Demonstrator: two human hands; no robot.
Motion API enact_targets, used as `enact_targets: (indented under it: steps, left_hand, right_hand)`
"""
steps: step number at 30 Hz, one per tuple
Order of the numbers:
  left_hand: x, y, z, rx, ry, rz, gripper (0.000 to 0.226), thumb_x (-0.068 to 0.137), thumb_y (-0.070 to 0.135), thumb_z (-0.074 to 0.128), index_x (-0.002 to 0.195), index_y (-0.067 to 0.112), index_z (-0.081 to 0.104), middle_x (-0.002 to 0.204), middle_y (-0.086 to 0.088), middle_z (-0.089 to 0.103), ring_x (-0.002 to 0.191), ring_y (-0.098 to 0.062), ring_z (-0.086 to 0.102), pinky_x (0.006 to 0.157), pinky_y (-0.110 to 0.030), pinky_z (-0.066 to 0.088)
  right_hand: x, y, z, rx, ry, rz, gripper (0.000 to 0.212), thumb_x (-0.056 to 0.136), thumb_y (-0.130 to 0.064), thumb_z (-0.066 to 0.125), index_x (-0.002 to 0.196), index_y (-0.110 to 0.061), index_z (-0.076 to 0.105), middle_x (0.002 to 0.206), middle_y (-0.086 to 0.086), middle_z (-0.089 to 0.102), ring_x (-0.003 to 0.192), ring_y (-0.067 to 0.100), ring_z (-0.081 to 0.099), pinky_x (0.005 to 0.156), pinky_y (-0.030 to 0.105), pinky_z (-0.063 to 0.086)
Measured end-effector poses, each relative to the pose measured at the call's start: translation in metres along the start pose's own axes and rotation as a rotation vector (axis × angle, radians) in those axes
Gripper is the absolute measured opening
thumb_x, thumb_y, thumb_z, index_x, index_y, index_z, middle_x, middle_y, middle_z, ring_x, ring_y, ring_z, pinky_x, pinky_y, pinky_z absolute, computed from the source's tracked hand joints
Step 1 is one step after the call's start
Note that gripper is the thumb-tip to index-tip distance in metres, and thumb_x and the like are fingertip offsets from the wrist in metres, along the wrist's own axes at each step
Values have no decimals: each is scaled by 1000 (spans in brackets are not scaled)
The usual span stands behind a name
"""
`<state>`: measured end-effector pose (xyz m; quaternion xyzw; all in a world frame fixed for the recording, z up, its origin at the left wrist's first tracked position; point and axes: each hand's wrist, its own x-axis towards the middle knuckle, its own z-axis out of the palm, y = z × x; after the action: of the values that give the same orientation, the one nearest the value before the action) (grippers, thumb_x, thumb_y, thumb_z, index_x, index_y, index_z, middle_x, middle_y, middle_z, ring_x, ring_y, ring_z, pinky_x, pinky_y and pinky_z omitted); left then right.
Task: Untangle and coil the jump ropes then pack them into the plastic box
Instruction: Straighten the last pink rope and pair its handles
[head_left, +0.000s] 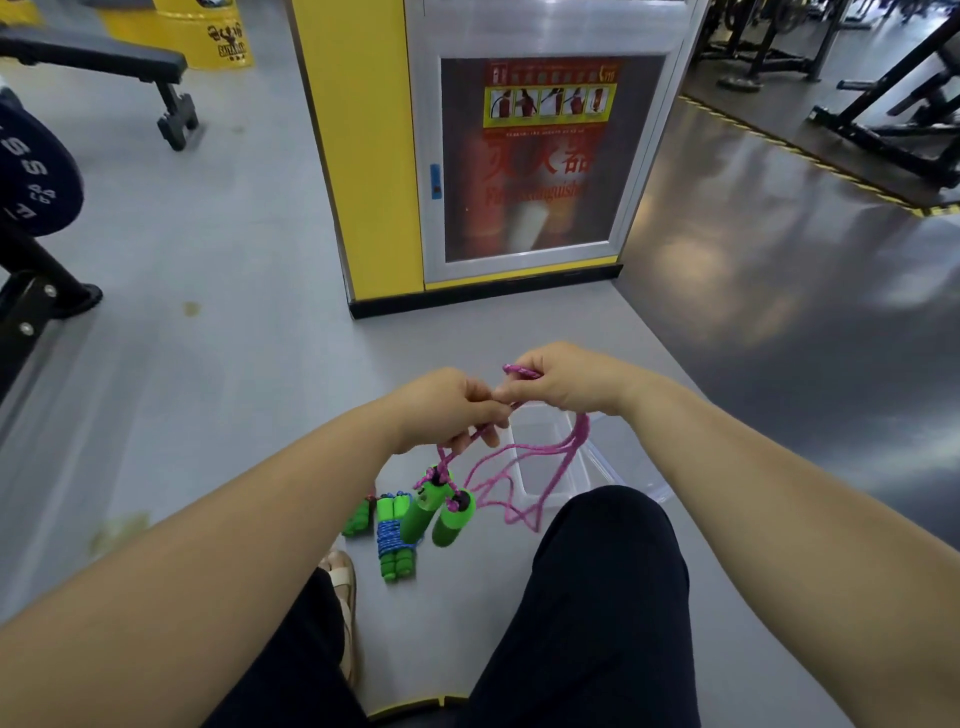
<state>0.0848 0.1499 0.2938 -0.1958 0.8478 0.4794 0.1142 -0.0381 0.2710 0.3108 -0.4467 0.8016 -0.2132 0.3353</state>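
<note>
A seated person works a pink braided jump rope (583, 431) above a grey gym floor (208, 364). At left on the floor lies a blue jump rope wound round its green foam handles (396, 538). The left hand (447, 410) grips the pink cord, fingers curled round it, with the rope's two green cylindrical handles (421, 512) dangling just below. The right hand (563, 382), close against the left, pinches a loop of the same cord, which droops over a clear rectangular plastic box (545, 431) beside the right knee. Behind stands a yellow-sided fire extinguisher cabinet (524, 156).
</note>
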Motion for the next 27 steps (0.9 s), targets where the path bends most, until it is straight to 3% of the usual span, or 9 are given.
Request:
enact_targets:
  steps: [4, 7, 9, 13, 16, 18, 20, 24, 27]
  left_hand:
    - [-4, -15, 6, 109, -60, -7, 16, 95, 25, 52, 86, 17, 64, 79, 3, 68, 52, -5, 59, 60, -19, 51]
    - [0, -27, 15, 16, 3, -35, 16, 98, 20, 47, 93, 12, 60, 94, -7, 69, 76, -15, 68, 74, -26, 55]
    - [4, -30, 17, -27, 189, -28, 16, 98, 20, 46, 93, 14, 61, 93, -8, 69, 83, -23, 67, 78, -34, 54]
    - [-1, -29, 23, -40, 680, 86, 24, 98, 21, 46, 99, 10, 67, 90, -2, 60, 81, -21, 58, 74, -34, 46]
    - [3, -35, 28, 1, 533, 36, 25, 98, 22, 45, 97, 10, 66, 95, -9, 67, 88, -27, 63, 81, -43, 51]
    - [6, -36, 22, -103, 543, 7, 22, 97, 24, 46, 96, 16, 67, 91, -8, 69, 85, -25, 66, 78, -44, 54]
    - [7, -33, 12, -108, 560, 8, 20, 96, 28, 49, 93, 19, 67, 86, -7, 71, 75, -22, 68, 69, -38, 55]
    - [4, -24, 1, 126, 335, -25, 21, 94, 30, 53, 89, 15, 68, 81, 1, 72, 60, -12, 67, 56, -23, 47]
    - [-1, -24, -2, 31, 140, -22, 14, 92, 25, 57, 88, 14, 67, 82, 1, 72, 42, -6, 51, 43, -17, 38]
  right_hand:
    - [4, -6, -9, -151, 12, -79, 18, 77, -39, 71, 81, -22, 72, 77, 3, 67, 69, 13, 53, 65, 30, 42]
    - [12, -10, -10, -428, 104, -176, 16, 79, -38, 70, 87, -25, 74, 72, -8, 58, 73, 15, 53, 64, 31, 39]
    - [16, -11, -9, -554, 242, -261, 22, 79, -40, 68, 92, -23, 73, 73, -7, 49, 73, 12, 48, 60, 29, 33]
    - [20, -14, -13, -528, 464, -360, 31, 81, -43, 66, 87, -13, 69, 77, -1, 48, 72, 13, 43, 58, 29, 29]
    - [23, -16, -11, -596, 457, -389, 32, 80, -42, 66, 86, -11, 70, 77, -1, 48, 74, 18, 48, 56, 29, 29]
    - [24, -14, -9, -563, 466, -380, 31, 80, -43, 66, 88, -13, 72, 75, -4, 46, 71, 15, 45, 51, 26, 25]
    - [25, -11, -11, -502, 509, -353, 30, 80, -43, 66, 87, -15, 73, 74, -3, 47, 69, 13, 43, 50, 22, 26]
    - [27, 1, -17, -468, 516, -263, 30, 81, -45, 64, 89, -18, 73, 76, -1, 51, 72, 15, 48, 58, 29, 35]
    - [27, 12, -21, -335, 569, -192, 29, 80, -46, 64, 90, -21, 73, 77, -1, 56, 72, 13, 50, 63, 31, 41]
